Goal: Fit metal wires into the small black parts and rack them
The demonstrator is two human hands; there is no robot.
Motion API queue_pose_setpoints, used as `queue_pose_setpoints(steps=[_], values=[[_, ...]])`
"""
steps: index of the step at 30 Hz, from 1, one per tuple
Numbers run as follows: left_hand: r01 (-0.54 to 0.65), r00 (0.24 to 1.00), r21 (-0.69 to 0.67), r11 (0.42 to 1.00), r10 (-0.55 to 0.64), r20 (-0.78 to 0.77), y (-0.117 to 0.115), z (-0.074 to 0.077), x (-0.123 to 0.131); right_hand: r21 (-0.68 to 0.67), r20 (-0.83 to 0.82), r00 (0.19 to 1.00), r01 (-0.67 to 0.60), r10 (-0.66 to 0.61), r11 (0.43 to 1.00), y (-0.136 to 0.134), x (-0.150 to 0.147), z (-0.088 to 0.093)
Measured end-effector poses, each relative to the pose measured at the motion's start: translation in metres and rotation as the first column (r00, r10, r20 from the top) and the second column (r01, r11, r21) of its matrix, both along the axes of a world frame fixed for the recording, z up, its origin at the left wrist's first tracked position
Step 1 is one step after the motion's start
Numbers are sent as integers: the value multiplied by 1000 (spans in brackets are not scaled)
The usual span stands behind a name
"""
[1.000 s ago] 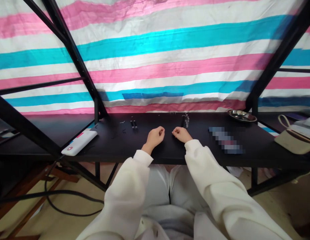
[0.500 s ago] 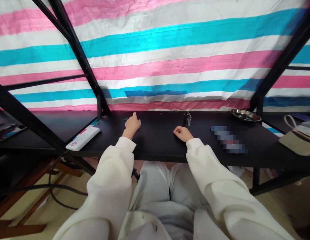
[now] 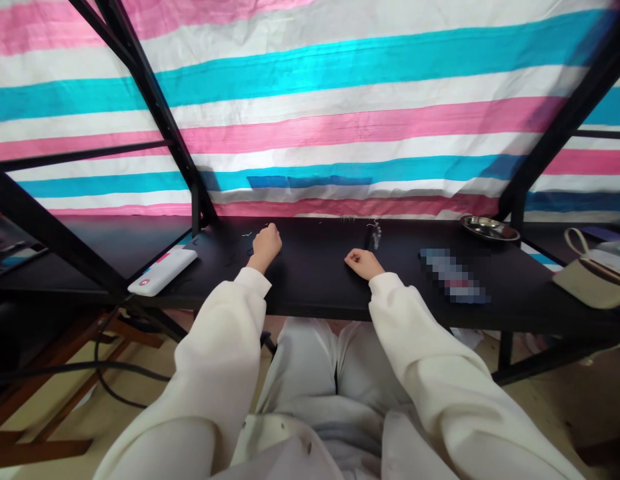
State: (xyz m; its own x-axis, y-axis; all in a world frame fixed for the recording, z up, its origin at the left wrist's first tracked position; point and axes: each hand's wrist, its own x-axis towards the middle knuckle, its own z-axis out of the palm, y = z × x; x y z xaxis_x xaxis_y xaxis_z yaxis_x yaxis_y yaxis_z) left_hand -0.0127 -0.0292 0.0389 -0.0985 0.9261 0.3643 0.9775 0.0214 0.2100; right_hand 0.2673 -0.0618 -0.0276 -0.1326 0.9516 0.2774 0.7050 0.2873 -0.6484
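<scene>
My left hand (image 3: 267, 247) rests on or just over the black table, back of the hand up and fingers curled in; whatever they hold, if anything, is hidden. Beside it lies a thin white bent thread or wire (image 3: 247, 234). To the right, my right hand (image 3: 363, 263) is closed with its fingers pressed together, near the table's front half; its contents cannot be made out. Beyond that hand sits a small cluster of clear, bead-like pieces (image 3: 377, 235) next to a dark narrow item (image 3: 369, 237).
A white power-bank-like block (image 3: 163, 272) lies at the left, a blurred-out bluish item (image 3: 454, 277) at the right. Behind it is a shiny metal dish (image 3: 490, 230). A beige pouch (image 3: 593, 283) stands far right. Black metal posts (image 3: 160, 107) frame the table (image 3: 310, 293) before a striped sheet (image 3: 340, 127).
The index finger of my left hand, stretched forward before, is now curled in. My right hand stays closed in about the same place. The view has shifted slightly.
</scene>
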Motion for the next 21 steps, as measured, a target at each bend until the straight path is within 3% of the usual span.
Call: queue_pose_setpoints(steps=[6,10,13,16,21], values=[[16,998,-33,999,-14,57,0,4,-15,29,-49,999,3,-2,1000,3,1,-4],[93,995,-132,987,-96,-12,2,3,-21,28,-55,999,2,-1,1000,2,1,-4],[130,974,-286,949,-177,-143,3,2,-12,13,-60,998,8,-7,1000,0,0,-2],[76,945,-433,898,-203,-257,4,2,2,-2,-66,998,5,-5,1000,-1,1,0],[130,915,-417,900,-271,-299,7,6,15,23,-74,997,-10,12,1000,1,1,-1]])
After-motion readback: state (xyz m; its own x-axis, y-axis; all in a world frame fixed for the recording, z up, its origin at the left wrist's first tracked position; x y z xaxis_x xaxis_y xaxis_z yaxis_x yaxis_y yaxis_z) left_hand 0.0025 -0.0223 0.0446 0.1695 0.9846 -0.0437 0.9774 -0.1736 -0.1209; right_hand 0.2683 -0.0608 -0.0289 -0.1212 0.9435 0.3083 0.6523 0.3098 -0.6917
